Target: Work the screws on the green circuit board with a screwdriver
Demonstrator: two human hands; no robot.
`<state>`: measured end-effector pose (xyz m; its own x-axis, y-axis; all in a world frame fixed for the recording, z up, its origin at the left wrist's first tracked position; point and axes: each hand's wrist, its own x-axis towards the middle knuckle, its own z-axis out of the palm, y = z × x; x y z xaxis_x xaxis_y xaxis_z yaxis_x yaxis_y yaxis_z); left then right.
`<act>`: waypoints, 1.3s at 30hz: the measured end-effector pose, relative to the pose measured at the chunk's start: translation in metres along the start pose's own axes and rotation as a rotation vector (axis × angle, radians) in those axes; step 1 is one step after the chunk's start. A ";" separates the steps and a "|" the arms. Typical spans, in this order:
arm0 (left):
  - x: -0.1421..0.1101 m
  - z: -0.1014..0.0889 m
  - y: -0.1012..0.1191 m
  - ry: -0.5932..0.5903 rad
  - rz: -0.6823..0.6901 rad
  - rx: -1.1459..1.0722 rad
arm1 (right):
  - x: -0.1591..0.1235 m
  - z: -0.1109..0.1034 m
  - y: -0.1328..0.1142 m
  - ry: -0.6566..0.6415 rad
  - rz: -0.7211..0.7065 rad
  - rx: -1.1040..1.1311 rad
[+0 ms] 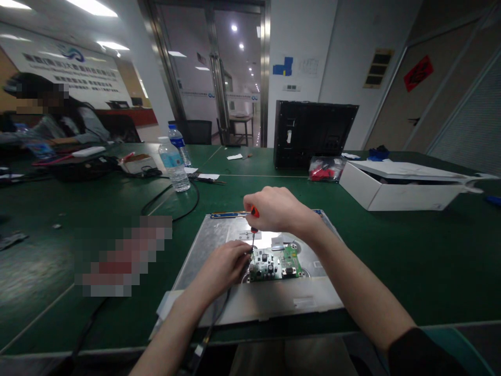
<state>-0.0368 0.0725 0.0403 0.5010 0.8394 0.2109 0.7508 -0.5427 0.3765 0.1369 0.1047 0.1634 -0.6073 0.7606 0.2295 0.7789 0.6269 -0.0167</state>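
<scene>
Right fingers (249,201) grip screwdriver (254,211); bag (323,164) holds red item (321,174).

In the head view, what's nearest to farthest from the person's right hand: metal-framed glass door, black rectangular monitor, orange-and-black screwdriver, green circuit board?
1. Orange-and-black screwdriver: in the right hand.
2. Green circuit board: below the hand.
3. Black monitor: farther back, right.
4. Glass door: far background.

We get dim light, ceiling lights (94,7) blown out at ten o'clock, glare on metal panel (269,239) at five, edges stretched, pixelation at eight.
</scene>
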 end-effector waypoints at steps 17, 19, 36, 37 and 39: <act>0.001 0.000 -0.001 -0.012 -0.005 -0.009 | -0.001 -0.002 -0.003 -0.023 0.018 -0.023; 0.001 0.001 -0.001 -0.011 -0.009 -0.006 | -0.003 -0.003 -0.004 -0.015 -0.003 -0.013; 0.001 0.000 0.000 -0.011 -0.014 -0.015 | -0.002 0.000 -0.005 0.005 -0.004 -0.016; 0.001 0.001 -0.001 -0.009 -0.013 -0.016 | -0.002 0.000 -0.004 0.007 -0.002 -0.016; 0.001 0.002 -0.002 0.000 -0.007 -0.021 | 0.000 0.001 -0.004 0.005 0.020 -0.017</act>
<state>-0.0371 0.0741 0.0379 0.4957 0.8431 0.2084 0.7451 -0.5361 0.3967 0.1341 0.1023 0.1627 -0.5908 0.7720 0.2343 0.7934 0.6087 -0.0051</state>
